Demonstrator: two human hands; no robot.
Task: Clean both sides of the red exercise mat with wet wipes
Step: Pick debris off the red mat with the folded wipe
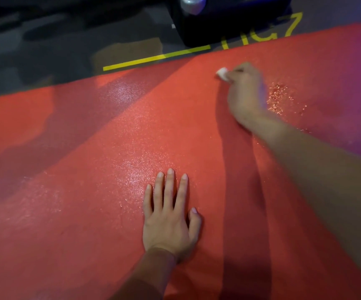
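The red textured foam exercise mat (88, 169) lies flat on the dark floor (45, 50), filling the near view. The left hand (170, 219) rests flat at centre, fingers straight, likely pinning the mat against sliding. Farther right, the right hand (245, 92) has its grip clamped on a small white wet wipe (222, 73), scrubbing near the far edge beside glistening wet patches.

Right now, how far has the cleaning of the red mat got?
Partly done: the red mat glistens wet near the left hand and beside the right hand. In hand: the right hand grips a white wipe near the far edge while the left rests flat. Duller patches at far left look unwiped; the underside is not visible.
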